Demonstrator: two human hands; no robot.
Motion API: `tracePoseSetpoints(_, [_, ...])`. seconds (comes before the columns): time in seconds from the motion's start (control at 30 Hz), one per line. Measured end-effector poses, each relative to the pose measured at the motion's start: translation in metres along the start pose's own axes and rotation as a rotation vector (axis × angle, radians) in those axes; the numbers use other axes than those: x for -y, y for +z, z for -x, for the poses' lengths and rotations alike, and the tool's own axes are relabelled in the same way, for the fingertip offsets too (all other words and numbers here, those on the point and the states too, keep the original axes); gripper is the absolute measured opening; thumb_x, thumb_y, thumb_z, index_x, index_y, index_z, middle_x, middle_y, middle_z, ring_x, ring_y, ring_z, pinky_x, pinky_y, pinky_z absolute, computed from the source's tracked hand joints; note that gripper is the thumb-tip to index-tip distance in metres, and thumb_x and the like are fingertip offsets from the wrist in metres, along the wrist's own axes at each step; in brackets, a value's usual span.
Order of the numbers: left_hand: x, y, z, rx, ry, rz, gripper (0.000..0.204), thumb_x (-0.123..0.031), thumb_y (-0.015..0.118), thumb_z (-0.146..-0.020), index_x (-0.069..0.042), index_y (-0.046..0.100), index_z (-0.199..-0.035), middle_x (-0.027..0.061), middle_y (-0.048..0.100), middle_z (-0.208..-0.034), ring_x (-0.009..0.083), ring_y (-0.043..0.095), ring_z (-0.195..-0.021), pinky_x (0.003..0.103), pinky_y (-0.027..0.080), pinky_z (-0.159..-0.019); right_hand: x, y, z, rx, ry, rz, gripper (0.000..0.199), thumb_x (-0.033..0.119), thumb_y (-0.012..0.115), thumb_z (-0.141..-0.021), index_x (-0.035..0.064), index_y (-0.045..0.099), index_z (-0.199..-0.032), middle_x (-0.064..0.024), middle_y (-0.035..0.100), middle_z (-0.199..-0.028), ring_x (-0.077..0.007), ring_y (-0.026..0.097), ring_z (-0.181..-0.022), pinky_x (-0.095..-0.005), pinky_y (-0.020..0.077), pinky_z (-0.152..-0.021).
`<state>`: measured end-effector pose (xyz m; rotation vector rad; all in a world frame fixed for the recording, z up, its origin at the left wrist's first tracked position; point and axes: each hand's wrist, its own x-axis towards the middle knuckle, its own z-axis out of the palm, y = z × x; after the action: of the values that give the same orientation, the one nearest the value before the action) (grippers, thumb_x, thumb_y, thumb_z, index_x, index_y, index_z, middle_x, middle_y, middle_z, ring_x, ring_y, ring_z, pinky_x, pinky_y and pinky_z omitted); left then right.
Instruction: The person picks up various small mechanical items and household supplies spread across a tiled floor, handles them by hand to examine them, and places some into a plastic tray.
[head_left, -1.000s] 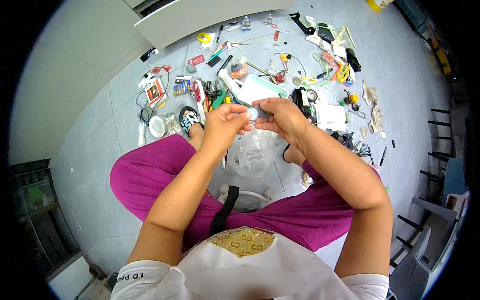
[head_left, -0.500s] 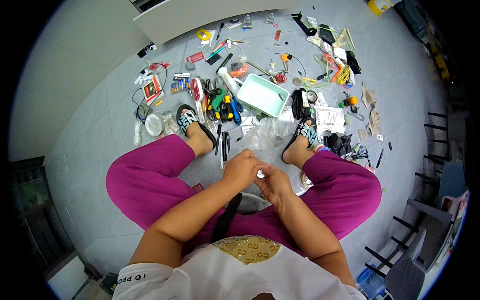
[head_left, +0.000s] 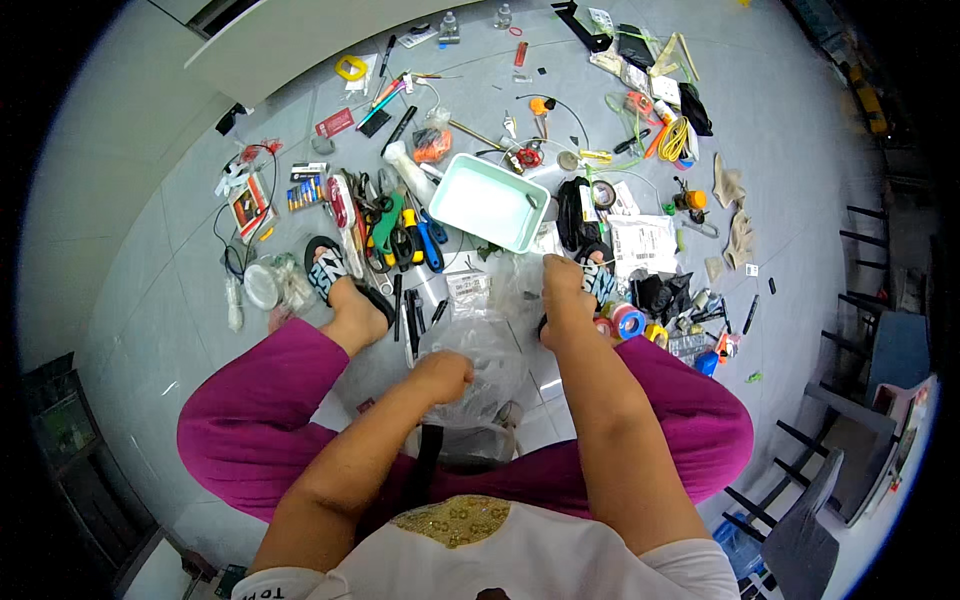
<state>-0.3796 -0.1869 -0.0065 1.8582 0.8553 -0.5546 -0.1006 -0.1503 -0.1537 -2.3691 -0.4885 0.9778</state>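
Note:
My left hand [head_left: 443,378] is curled closed at the near left side of a clear plastic bag [head_left: 490,350] lying between my legs. What its fingers hold, if anything, is hidden. Stretched forward, my right hand [head_left: 567,287] is beside my right sandal [head_left: 600,283], at the far right edge of the clear plastic. Its fingers point away and down, so their grip is hidden. Beyond it stands a pale green tray [head_left: 462,225] with a small dark piece inside. A white printed packet [head_left: 468,293] lies between the tray and the bag.
Black pens [head_left: 408,320] and a cluster of scissors and screwdrivers [head_left: 405,238] lie by my left foot. Rolls of tape [head_left: 627,321], a black plastic bag [head_left: 668,297] and a white printed package [head_left: 645,247] lie at the right. Chairs [head_left: 800,520] line the right side.
My hands, together around a small shiny piece before, are now apart. The right one has reached forward; the left has moved left and nearer. The view has shifted, showing the tape rolls.

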Motion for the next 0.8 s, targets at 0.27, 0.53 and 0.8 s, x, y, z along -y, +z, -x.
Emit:
tracePoseSetpoints(0.27, [-0.001,-0.025,0.002,0.074,-0.026,0.076,0.013,-0.016,0.060,-0.068,-0.011,0.067,-0.078,0.0109,0.066,-0.081,0.0311,0.062,-0.078,0.041,0.049,-0.068,0.062,0.002,0.019,-0.003,-0.078,0.416,0.040,0.030,0.074,-0.066,0.0010,0.061,-0.091,-0.0197,0.064,-0.094,-0.0373,0.061,-0.090,-0.0429,0.0482,-0.077])
tracePoseSetpoints(0.53, [-0.012,-0.053,-0.026,-0.828,-0.007,0.727,0.037,-0.034,0.065,-0.080,-0.002,0.062,-0.099,0.0125,0.065,-0.095,0.0215,0.061,-0.088,0.032,0.047,-0.074,0.031,-0.019,0.102,-0.204,-0.148,-0.246,0.034,0.016,0.077,-0.069,-0.0015,0.058,-0.091,-0.0089,0.062,-0.075,-0.0170,0.057,-0.067,-0.0282,0.0460,-0.064])
tracePoseSetpoints(0.8, [-0.062,-0.096,0.050,-0.403,0.214,1.080,0.030,-0.031,0.058,-0.090,-0.004,0.063,-0.103,0.0011,0.061,-0.098,0.0072,0.050,-0.089,0.026,0.038,-0.081,0.099,-0.088,0.251,0.224,-0.537,-0.471,0.023,0.004,0.072,-0.075,0.0041,0.057,-0.093,0.0065,0.040,-0.063,-0.0031,0.035,-0.057,-0.0182,0.0314,-0.052])
